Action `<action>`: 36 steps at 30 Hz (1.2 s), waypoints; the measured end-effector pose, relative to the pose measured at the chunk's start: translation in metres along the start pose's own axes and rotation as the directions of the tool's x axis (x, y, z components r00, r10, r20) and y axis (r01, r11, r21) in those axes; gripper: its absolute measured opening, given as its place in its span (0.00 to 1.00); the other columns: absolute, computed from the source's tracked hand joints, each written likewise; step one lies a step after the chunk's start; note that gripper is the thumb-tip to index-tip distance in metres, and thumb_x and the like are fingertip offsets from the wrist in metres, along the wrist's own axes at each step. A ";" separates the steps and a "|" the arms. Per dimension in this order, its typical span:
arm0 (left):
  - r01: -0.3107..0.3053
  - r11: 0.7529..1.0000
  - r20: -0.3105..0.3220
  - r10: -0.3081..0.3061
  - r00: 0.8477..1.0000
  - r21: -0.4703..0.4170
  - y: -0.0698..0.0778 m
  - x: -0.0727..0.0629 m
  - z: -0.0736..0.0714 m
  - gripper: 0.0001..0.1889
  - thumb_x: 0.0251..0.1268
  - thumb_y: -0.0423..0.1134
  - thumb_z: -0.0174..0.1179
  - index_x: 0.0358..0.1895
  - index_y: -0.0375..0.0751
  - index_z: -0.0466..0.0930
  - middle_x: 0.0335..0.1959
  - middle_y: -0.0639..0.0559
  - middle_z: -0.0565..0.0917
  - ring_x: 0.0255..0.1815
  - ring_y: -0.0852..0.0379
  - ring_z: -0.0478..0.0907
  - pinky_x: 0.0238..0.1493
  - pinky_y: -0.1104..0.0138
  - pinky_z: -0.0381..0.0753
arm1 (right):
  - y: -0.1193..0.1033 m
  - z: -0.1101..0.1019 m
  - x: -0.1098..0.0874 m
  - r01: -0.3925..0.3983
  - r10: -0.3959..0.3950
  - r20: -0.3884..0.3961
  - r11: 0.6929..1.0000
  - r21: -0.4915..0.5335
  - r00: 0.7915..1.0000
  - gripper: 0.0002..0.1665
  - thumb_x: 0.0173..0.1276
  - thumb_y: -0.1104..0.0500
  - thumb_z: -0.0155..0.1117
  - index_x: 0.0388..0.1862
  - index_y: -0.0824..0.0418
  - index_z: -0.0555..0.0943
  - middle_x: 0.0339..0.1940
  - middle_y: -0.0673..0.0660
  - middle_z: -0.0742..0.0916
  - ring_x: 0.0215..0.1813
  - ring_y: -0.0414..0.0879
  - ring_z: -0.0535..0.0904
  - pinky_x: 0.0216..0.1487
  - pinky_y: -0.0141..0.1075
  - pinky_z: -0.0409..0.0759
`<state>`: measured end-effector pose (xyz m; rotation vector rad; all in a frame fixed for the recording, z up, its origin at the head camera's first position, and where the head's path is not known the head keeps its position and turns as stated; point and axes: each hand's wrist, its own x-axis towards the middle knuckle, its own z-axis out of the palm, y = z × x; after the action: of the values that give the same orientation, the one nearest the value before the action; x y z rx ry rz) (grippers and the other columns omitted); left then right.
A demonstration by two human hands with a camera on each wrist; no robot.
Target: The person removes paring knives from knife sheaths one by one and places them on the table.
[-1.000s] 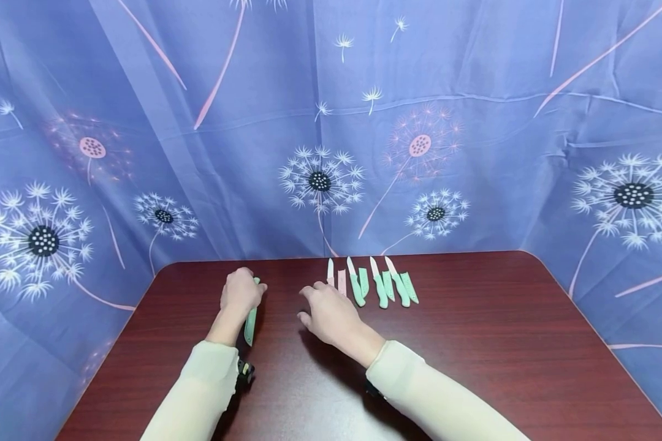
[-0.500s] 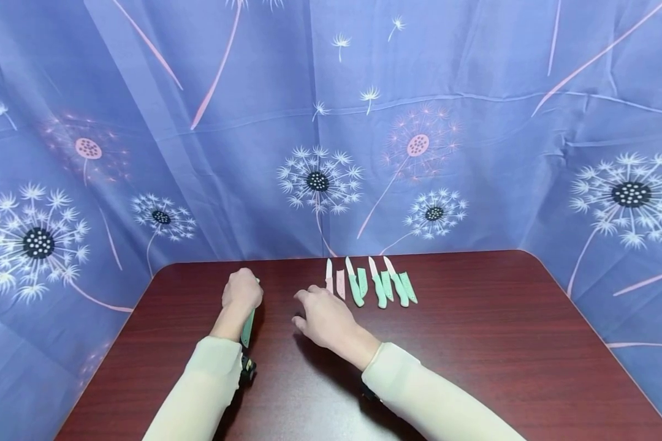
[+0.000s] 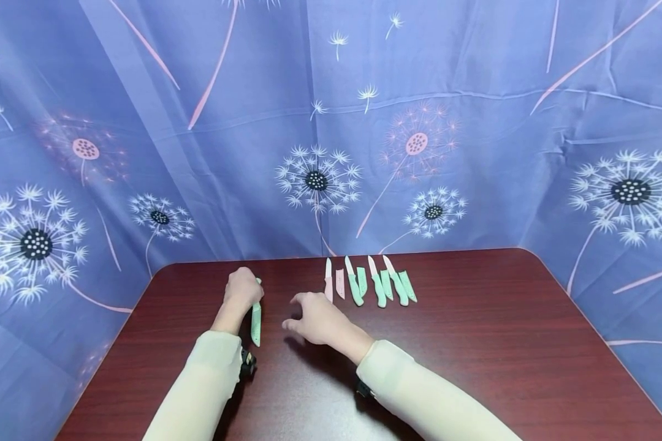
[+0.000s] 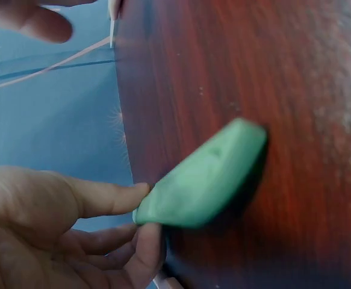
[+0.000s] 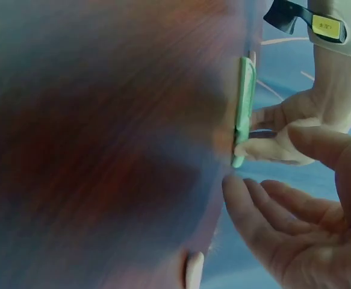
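On the left side of the table, my left hand (image 3: 243,288) pinches a green knife in its sheath (image 3: 256,324). The sheathed end points toward me, and the hand covers part of the handle. In the left wrist view, thumb and fingertips grip the far end of the green knife (image 4: 205,180). My right hand (image 3: 321,320) hovers over the middle of the table, fingers loosely bent with nothing in them. Just beyond its knuckles lies a pink-handled knife (image 3: 328,285) with a white blade, beside its pink sheath (image 3: 339,283).
Right of the pink pair, three green-handled knives (image 3: 355,286) lie in a row, white blades pointing away, each with a green sheath (image 3: 362,282) alongside. The reddish-brown table (image 3: 502,343) ends at a blue dandelion-print curtain (image 3: 243,202).
My right hand has drifted left and slightly toward me, uncovering more of the pink knife. The green knife in my left hand has turned, its near end swinging slightly right.
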<state>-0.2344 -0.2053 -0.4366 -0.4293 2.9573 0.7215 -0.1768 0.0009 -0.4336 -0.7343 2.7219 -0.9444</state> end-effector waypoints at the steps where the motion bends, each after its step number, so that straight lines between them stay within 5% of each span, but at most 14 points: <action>1: 0.013 1.000 0.012 -0.013 1.000 -0.004 0.000 0.000 0.000 0.14 0.65 0.30 0.65 0.22 0.40 0.72 0.24 0.45 0.75 0.28 0.47 0.75 0.32 0.57 0.79 | 0.001 0.001 0.001 -0.016 0.015 0.012 0.999 0.044 1.000 0.28 0.71 0.49 0.76 0.63 0.65 0.84 0.50 0.56 0.91 0.54 0.46 0.87 0.57 0.42 0.84; 5: 0.080 0.995 0.064 -0.077 0.995 -0.057 0.001 0.004 -0.002 0.14 0.66 0.33 0.70 0.24 0.36 0.77 0.21 0.46 0.78 0.22 0.50 0.80 0.26 0.63 0.82 | 0.003 0.004 0.004 -0.087 0.073 0.065 0.967 0.241 0.995 0.26 0.70 0.51 0.75 0.59 0.68 0.84 0.36 0.53 0.90 0.40 0.43 0.87 0.47 0.39 0.85; 8: 0.134 0.974 0.113 -0.115 0.987 -0.182 0.000 0.007 -0.003 0.10 0.66 0.31 0.71 0.30 0.29 0.81 0.23 0.42 0.81 0.20 0.53 0.85 0.27 0.63 0.88 | 0.003 0.008 0.006 -0.163 0.122 0.119 0.876 0.454 0.985 0.23 0.71 0.56 0.74 0.56 0.72 0.83 0.31 0.58 0.91 0.35 0.48 0.90 0.42 0.39 0.88; 14: 0.207 0.832 0.223 -0.104 0.969 -0.515 -0.005 0.006 -0.005 0.13 0.69 0.24 0.67 0.51 0.17 0.79 0.37 0.37 0.83 0.25 0.53 0.88 0.34 0.61 0.90 | 0.002 0.017 0.012 -0.294 0.161 0.247 0.608 0.738 0.955 0.15 0.75 0.63 0.68 0.51 0.76 0.82 0.40 0.72 0.90 0.42 0.62 0.91 0.44 0.46 0.90; 19: 0.219 0.726 0.287 -0.031 0.957 -0.652 -0.008 0.001 -0.005 0.21 0.72 0.22 0.62 0.61 0.11 0.70 0.41 0.33 0.84 0.27 0.52 0.90 0.35 0.64 0.90 | -0.001 0.021 0.015 -0.362 0.153 0.331 0.485 0.796 0.931 0.14 0.78 0.62 0.63 0.51 0.75 0.83 0.44 0.74 0.90 0.43 0.59 0.91 0.48 0.46 0.90; 29: 0.283 0.638 0.349 -0.023 0.937 -0.716 -0.010 -0.002 0.001 0.23 0.76 0.26 0.62 0.66 0.15 0.68 0.51 0.27 0.83 0.39 0.46 0.92 0.43 0.61 0.90 | 0.006 0.032 0.023 -0.366 0.111 0.349 0.329 0.871 0.931 0.14 0.79 0.69 0.58 0.55 0.79 0.81 0.39 0.68 0.89 0.41 0.53 0.91 0.50 0.44 0.89; 36: 0.299 0.546 0.366 0.015 0.931 -0.783 -0.013 -0.003 0.005 0.23 0.79 0.26 0.58 0.69 0.15 0.68 0.52 0.31 0.85 0.44 0.44 0.91 0.47 0.59 0.90 | 0.010 0.032 0.025 -0.357 0.127 0.334 0.338 0.871 0.934 0.16 0.77 0.72 0.60 0.59 0.79 0.78 0.37 0.67 0.91 0.36 0.48 0.90 0.44 0.37 0.89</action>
<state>-0.2284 -0.2130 -0.4467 -0.5075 2.0254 1.9446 -0.1924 -0.0219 -0.4653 -0.1282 1.5370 -1.8824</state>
